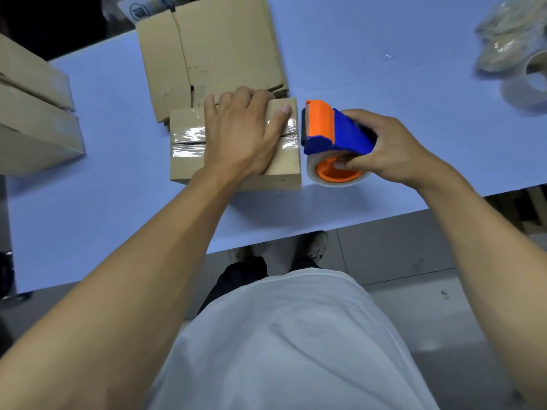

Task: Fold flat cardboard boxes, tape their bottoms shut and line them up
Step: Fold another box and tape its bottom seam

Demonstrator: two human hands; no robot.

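Note:
A small folded cardboard box (189,167) stands bottom-up on the blue table (103,208), with a strip of clear tape (189,134) across its closed flaps. My left hand (242,131) presses flat on top of the box, fingers spread over the tape. Just right of the box, my right hand (390,149) grips a blue and orange tape dispenser (328,131) with a clear roll; its toothed edge sits at the box's right end. A stack of flat cardboard boxes (213,54) lies behind the box.
Two folded boxes (32,113) stand in a row at the table's left edge. A loose roll of clear tape (524,87) and crumpled plastic wrapping (509,34) lie at the far right. The table's near edge runs just above my shoes.

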